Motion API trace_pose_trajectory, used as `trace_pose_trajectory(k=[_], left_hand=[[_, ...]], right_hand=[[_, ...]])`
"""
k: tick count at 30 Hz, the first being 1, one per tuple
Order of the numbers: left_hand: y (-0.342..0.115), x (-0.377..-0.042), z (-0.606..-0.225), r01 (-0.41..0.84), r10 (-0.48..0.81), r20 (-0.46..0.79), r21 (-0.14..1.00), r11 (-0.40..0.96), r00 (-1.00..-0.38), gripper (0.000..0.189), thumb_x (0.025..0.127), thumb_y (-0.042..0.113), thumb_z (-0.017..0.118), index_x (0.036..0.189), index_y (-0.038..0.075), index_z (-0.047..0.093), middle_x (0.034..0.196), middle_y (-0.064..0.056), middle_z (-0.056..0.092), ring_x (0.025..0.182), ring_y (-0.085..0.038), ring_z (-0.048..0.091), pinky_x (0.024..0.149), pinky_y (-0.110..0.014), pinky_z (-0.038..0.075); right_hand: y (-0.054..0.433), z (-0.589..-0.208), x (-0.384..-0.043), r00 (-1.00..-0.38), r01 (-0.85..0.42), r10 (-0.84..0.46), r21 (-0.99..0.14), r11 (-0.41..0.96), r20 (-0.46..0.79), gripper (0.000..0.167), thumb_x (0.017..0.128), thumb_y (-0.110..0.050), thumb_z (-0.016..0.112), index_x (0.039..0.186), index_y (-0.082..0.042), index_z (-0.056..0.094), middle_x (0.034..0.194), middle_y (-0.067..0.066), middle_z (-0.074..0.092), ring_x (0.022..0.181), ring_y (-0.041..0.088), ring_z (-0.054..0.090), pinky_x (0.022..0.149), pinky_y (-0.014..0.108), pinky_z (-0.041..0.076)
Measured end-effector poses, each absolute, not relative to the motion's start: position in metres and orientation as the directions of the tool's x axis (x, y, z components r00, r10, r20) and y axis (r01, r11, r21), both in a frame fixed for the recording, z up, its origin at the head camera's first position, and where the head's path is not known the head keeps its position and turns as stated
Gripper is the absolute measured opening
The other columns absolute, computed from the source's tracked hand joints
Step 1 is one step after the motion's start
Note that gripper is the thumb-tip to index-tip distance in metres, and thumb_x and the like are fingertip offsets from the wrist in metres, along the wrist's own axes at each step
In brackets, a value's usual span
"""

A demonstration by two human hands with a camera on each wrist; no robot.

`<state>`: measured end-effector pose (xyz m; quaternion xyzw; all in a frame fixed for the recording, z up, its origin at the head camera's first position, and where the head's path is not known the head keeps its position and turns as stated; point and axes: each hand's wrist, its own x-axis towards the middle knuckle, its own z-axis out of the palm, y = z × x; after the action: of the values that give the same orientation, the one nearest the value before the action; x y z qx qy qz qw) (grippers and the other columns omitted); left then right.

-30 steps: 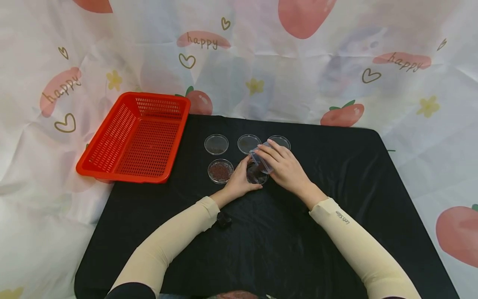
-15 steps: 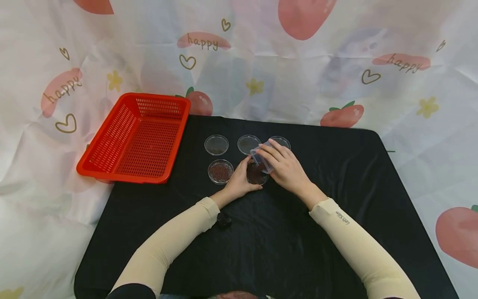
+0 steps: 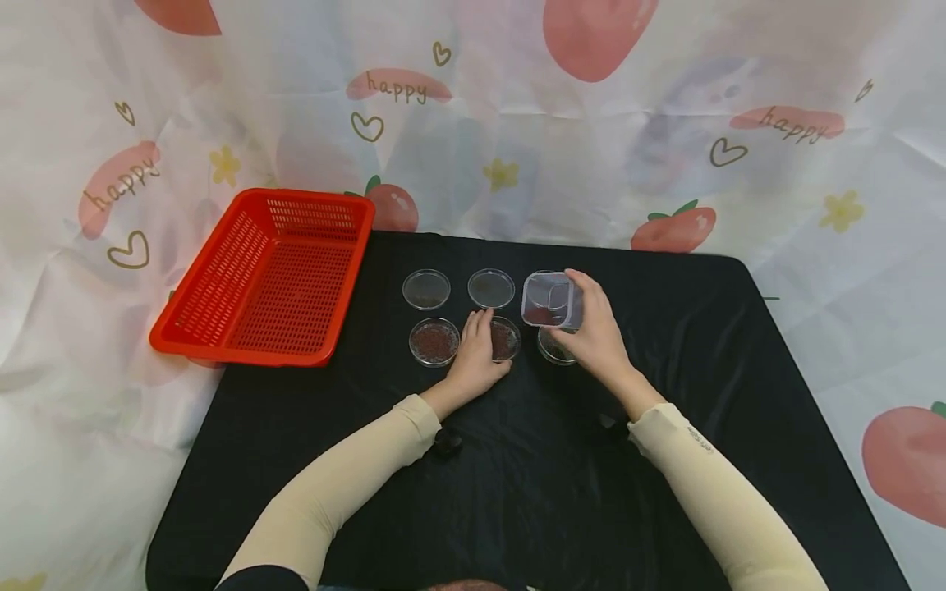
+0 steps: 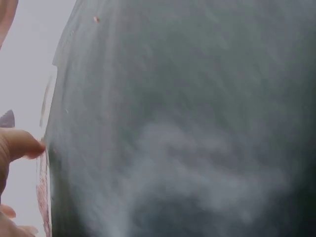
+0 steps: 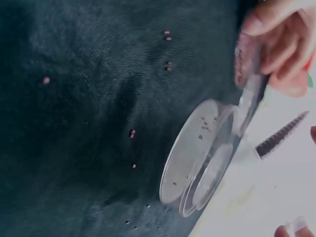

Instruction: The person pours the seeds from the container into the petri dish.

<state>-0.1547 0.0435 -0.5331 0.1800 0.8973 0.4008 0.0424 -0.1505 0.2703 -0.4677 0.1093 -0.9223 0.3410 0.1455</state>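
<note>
My left hand [image 3: 476, 357] holds the middle front petri dish [image 3: 506, 338] by its sides; reddish-brown granules lie in it. The left wrist view shows the thumb [image 4: 24, 144] at this dish's rim. My right hand [image 3: 597, 336] grips a clear plastic box [image 3: 545, 289], raised and tilted so its open top faces me, with some granules [image 3: 543, 316] collected in its lower part. Below it, the right front petri dish [image 5: 187, 155] is partly hidden by box and hand in the head view; a few specks lie in it.
Left of my left hand stands a petri dish of granules [image 3: 434, 341]. Behind are two clear petri dishes [image 3: 426, 289] and a third, mostly covered by the box. Loose granules [image 5: 132, 133] dot the black cloth. A red basket [image 3: 259, 279] stands at the back left.
My right hand has moved right with the box, turning it from tipped over the middle front dish to facing me. The right front dish has come into sight. My left hand remains at its dish.
</note>
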Motion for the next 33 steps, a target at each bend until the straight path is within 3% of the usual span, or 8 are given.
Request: trace_pose_trajectory(k=[6, 10, 15, 23, 28, 33], left_hand=[[0.059, -0.148, -0.522, 0.39, 0.411, 0.122, 0.633, 0.669, -0.903, 0.095, 0.089, 0.014, 0.08, 0.162, -0.001, 0.021, 0.168, -0.028, 0.016, 0.161, -0.038, 0.005, 0.13, -0.051, 0.014], [0.08, -0.148, -0.513, 0.49, 0.496, 0.177, 0.611, 0.621, -0.85, 0.094, 0.09, 0.021, 0.081, 0.16, -0.002, 0.024, 0.166, -0.025, 0.027, 0.159, -0.037, 0.017, 0.129, -0.048, 0.019], [0.11, -0.151, -0.512, 0.502, 0.532, 0.151, 0.611, 0.612, -0.833, 0.098, 0.086, 0.031, 0.084, 0.16, -0.001, 0.027, 0.163, -0.021, 0.034, 0.157, -0.035, 0.024, 0.127, -0.044, 0.027], [0.136, -0.155, -0.521, 0.426, 0.476, 0.096, 0.622, 0.657, -0.874, 0.107, 0.083, 0.038, 0.087, 0.161, 0.002, 0.023, 0.164, -0.02, 0.028, 0.156, -0.035, 0.024, 0.127, -0.042, 0.028], [0.135, -0.152, -0.535, 0.398, 0.475, 0.086, 0.686, 0.609, -0.876, 0.102, 0.088, 0.029, 0.084, 0.162, 0.0, 0.02, 0.164, -0.018, 0.028, 0.153, -0.032, 0.03, 0.123, -0.038, 0.036], [0.136, -0.154, -0.542, 0.407, 0.472, 0.125, 0.72, 0.562, -0.873, 0.095, 0.091, 0.023, 0.081, 0.161, -0.001, 0.021, 0.16, -0.02, 0.034, 0.149, -0.032, 0.037, 0.123, -0.039, 0.035]], right_hand=[[0.299, -0.457, -0.141, -0.952, -0.147, 0.139, -0.803, 0.578, 0.274, 0.1, 0.08, -0.008, 0.088, 0.161, -0.012, 0.029, 0.16, 0.016, 0.037, 0.145, 0.034, 0.04, 0.112, 0.057, 0.04], [0.317, -0.45, -0.135, -0.954, -0.065, 0.226, -0.874, 0.482, 0.196, 0.1, 0.084, -0.01, 0.085, 0.162, -0.016, 0.023, 0.163, 0.009, 0.035, 0.149, 0.028, 0.037, 0.115, 0.054, 0.038], [0.326, -0.448, -0.128, -0.955, 0.002, 0.272, -0.909, 0.416, 0.122, 0.101, 0.086, -0.013, 0.084, 0.163, -0.023, 0.019, 0.165, 0.009, 0.034, 0.15, 0.025, 0.036, 0.116, 0.052, 0.037], [0.33, -0.452, -0.126, -0.95, -0.025, 0.264, -0.88, 0.473, 0.169, 0.101, 0.085, -0.013, 0.085, 0.163, -0.018, 0.021, 0.164, 0.01, 0.033, 0.151, 0.027, 0.035, 0.116, 0.055, 0.037], [0.33, -0.465, -0.126, -0.96, -0.044, 0.207, -0.83, 0.556, 0.189, 0.1, 0.084, -0.012, 0.086, 0.162, -0.012, 0.024, 0.163, 0.016, 0.033, 0.151, 0.034, 0.033, 0.115, 0.06, 0.036], [0.335, -0.477, -0.125, -0.958, -0.089, 0.142, -0.728, 0.68, 0.25, 0.098, 0.079, -0.008, 0.088, 0.159, -0.008, 0.031, 0.159, 0.021, 0.037, 0.145, 0.039, 0.039, 0.116, 0.06, 0.034]])
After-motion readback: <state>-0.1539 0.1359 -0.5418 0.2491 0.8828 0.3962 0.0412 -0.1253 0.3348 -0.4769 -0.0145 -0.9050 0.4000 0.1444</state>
